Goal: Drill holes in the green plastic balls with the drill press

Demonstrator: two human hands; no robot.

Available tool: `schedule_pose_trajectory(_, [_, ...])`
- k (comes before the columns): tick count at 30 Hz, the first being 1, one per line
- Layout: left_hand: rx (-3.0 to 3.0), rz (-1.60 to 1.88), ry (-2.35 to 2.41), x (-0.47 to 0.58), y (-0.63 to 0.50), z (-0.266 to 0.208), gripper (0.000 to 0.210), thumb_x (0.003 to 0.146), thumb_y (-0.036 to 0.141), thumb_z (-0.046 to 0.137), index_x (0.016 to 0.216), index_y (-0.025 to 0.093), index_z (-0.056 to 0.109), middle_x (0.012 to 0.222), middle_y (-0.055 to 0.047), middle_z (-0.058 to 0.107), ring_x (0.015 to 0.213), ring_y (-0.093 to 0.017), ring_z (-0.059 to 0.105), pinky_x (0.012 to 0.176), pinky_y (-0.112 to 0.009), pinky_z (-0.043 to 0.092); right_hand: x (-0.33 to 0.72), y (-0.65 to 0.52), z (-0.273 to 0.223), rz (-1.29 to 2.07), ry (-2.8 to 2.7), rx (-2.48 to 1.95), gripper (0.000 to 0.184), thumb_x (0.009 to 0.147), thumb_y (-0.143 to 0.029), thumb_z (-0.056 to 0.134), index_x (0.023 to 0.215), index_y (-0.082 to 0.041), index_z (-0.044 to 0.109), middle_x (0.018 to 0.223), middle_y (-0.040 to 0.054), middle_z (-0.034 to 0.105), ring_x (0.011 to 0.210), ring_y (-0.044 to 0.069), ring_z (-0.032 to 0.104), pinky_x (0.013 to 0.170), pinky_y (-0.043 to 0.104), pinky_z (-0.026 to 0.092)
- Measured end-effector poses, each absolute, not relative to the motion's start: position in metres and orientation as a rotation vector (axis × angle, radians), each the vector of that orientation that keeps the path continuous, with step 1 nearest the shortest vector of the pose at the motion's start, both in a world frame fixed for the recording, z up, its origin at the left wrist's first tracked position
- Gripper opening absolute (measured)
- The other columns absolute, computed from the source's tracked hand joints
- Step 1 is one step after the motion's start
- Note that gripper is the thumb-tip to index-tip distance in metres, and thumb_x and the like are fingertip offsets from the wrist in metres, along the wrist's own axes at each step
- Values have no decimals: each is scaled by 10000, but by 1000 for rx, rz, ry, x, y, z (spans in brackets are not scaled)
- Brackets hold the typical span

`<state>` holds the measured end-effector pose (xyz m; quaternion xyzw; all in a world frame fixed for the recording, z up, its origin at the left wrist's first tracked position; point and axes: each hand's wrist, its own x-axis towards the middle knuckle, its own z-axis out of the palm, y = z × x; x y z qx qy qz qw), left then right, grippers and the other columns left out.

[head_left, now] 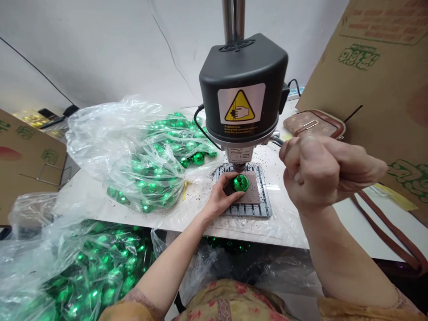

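Observation:
A shiny green faceted ball (241,183) rests on a brown pad (254,191) under the bit of a black drill press (244,76). My left hand (222,194) pinches the ball from the left, thumb and fingers around its side. The bit reaches the top of the ball; how deep it goes I cannot tell. My right hand (324,169) is closed in a fist at the right of the drill press, wrapped on its feed lever (277,141), whose grip end is hidden by the fingers.
A clear plastic bag (113,133) of green balls lies left on the white table (90,200). Another bag of green balls (96,267) sits lower left. A brown purse (314,122) lies behind my right hand. Cardboard boxes (374,98) stand at both sides. Dark shavings surround the slotted base (267,209).

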<state>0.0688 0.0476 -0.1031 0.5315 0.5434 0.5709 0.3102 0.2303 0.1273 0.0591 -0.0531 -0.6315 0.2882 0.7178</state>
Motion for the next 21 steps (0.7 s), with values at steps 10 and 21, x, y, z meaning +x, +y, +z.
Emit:
schedule_pose_trajectory(10, [1406, 1519, 1448, 69, 47, -103, 533, 795, 404, 864, 1226, 232, 601, 1273, -102, 687, 1200, -268, 662, 1076, -433, 518, 222, 132, 49, 548, -1299, -15, 517, 851, -134, 586, 553, -177, 166, 488, -47, 222, 420, 53, 229, 460, 310, 154])
schedule_pose_trajectory(21, [1432, 1525, 1446, 70, 47, -104, 543, 810, 407, 852, 1245, 218, 588, 1237, -98, 695, 1168, -257, 676, 1042, -410, 534, 224, 136, 34, 446, -1326, 88, 522, 796, -36, 572, 637, -200, 102, 547, -50, 228, 457, 46, 242, 483, 305, 166])
